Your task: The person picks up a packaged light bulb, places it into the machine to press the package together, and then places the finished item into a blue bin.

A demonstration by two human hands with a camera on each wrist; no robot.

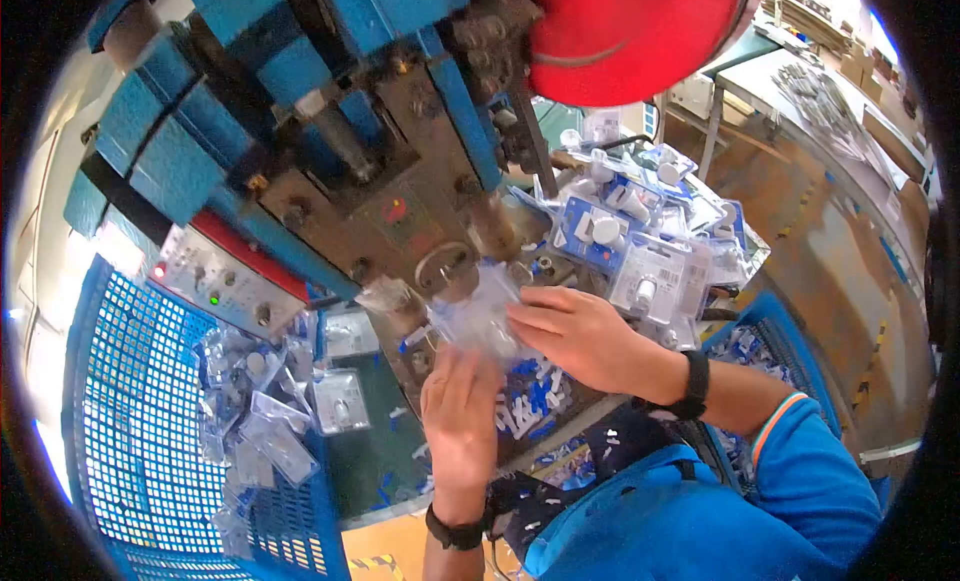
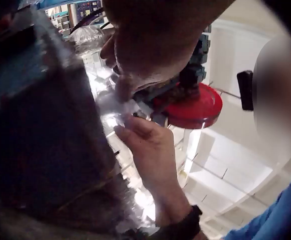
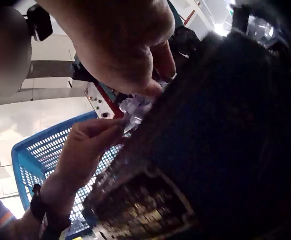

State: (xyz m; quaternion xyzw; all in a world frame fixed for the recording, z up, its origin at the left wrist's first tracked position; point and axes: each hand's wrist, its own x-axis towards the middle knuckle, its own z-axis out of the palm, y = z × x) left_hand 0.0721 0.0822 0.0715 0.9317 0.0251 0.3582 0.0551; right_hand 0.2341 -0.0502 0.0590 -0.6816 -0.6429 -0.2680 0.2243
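A clear plastic blister pack (image 1: pixel 475 316), blurred, lies at the front of the press between both hands. My left hand (image 1: pixel 460 411) pinches its near edge, fingers pointing toward the machine. From the right side, my right hand (image 1: pixel 590 341) holds the same pack with thumb and fingers. The right wrist view shows the left hand (image 3: pixel 85 147) with thumb and fingertips together on the clear plastic (image 3: pixel 135 110). In the left wrist view the right hand (image 2: pixel 153 150) pinches it too. What the pack contains is hidden by blur and glare.
The blue and brown press (image 1: pixel 400 201) stands over the hands, beside a red round cover (image 1: pixel 635 41). Left are a control panel (image 1: pixel 225 281) and a blue basket (image 1: pixel 130 381) with clear packs. Filled packs (image 1: pixel 645 281) pile up at right. Blue and white scraps (image 1: pixel 530 401) lie below.
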